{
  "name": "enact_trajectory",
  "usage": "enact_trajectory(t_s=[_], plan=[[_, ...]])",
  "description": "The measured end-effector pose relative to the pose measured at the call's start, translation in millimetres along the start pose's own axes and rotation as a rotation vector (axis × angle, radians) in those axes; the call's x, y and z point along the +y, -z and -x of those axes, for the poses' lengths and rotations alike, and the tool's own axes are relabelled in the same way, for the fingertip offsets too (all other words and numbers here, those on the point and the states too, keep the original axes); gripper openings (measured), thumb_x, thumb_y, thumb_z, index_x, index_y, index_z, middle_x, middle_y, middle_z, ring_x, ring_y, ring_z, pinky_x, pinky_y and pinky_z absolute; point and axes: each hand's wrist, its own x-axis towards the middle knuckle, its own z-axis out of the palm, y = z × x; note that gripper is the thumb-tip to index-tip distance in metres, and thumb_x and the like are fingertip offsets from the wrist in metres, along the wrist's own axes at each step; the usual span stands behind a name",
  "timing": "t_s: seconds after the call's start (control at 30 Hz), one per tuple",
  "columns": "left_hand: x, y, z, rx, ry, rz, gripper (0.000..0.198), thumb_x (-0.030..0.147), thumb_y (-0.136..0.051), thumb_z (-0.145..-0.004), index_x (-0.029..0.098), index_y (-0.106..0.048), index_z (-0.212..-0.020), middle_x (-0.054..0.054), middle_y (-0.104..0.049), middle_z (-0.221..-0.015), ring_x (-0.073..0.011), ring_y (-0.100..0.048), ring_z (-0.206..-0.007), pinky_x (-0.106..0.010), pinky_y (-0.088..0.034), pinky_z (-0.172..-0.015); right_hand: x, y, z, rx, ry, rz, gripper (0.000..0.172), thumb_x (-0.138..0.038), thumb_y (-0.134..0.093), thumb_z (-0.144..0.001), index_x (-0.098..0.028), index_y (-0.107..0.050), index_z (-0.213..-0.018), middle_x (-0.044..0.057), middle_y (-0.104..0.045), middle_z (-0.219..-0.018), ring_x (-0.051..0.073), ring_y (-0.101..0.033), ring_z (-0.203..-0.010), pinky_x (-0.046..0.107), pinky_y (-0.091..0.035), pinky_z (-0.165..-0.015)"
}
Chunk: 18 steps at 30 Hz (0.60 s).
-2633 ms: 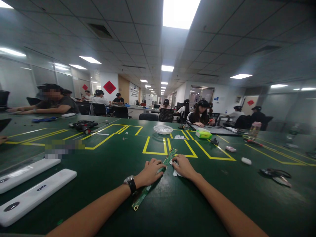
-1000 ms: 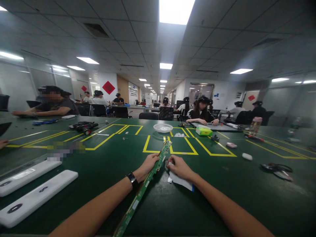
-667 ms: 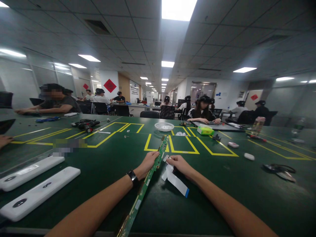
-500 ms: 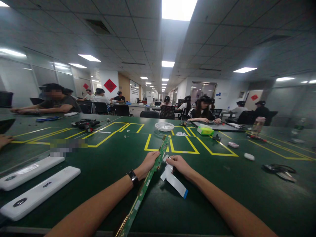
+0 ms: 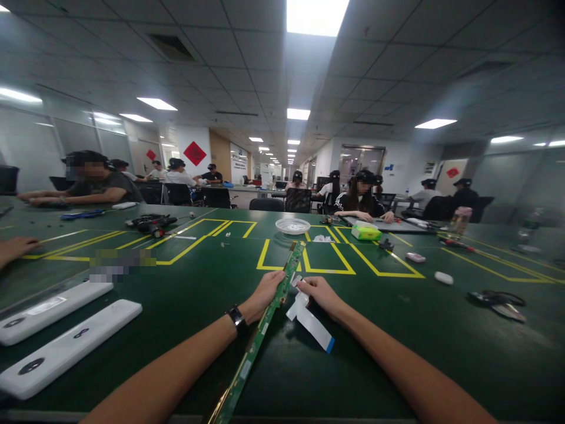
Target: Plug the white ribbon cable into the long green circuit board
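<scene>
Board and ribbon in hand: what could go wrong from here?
The left hand holds the board toward its far end, so the long near stretch might tip or flex.
The right hand pinches the ribbon at one end; the free end with its blue tip might crease or snag. Whether it's attached to the board isn't clear; if so, a tug could strain it.

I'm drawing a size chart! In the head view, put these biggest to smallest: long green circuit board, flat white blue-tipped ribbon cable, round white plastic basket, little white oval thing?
Long green circuit board
Flat white ribbon cable
Round white basket
Little white oval thing
These are looks only; the basket stands farther away.
</scene>
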Motion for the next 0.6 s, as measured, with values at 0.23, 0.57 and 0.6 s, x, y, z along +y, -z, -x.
enact_trajectory(t_s=[0.23, 0.57, 0.6], plan=[[-4.7, 0.7, -0.3, -0.028, -0.017, 0.033, 0.032, 0.043, -0.061, -0.079, 0.012, -0.062, -0.087, 0.0, -0.061, -0.063, -0.0074, -0.052, -0.046, -0.018, -0.042, -0.046, -0.6, -0.8, 0.7, 0.004, 0.001, -0.014, 0.043, -0.056, -0.061, -0.076, -0.014, -0.057, -0.066, -0.003, -0.056, -0.054, 0.008, -0.047, -0.048, 0.02, -0.034, -0.048], [-5.1, 0.7, -0.6, -0.016, -0.034, 0.026, 0.033, 0.043, -0.062, -0.078, 0.012, -0.063, -0.087, 0.0, -0.062, -0.066, -0.0078, -0.054, -0.051, -0.018, -0.043, -0.05, -3.5, -1.1, 2.6, -0.01, -0.005, -0.041, 0.042, -0.054, -0.061, -0.077, -0.014, -0.058, -0.067, -0.002, -0.056, -0.055, 0.008, -0.047, -0.048, 0.021, -0.034, -0.049], [-5.2, 1.0, -0.9, -0.017, -0.035, 0.025, 0.032, 0.043, -0.062, -0.078, 0.013, -0.062, -0.087, 0.0, -0.062, -0.066, -0.0076, -0.054, -0.051, -0.018, -0.043, -0.05, -3.8, -1.1, 2.7, -0.01, -0.004, -0.043, 0.041, -0.054, -0.061, -0.077, -0.014, -0.058, -0.067, -0.002, -0.056, -0.055, 0.008, -0.047, -0.048, 0.02, -0.033, -0.049]])
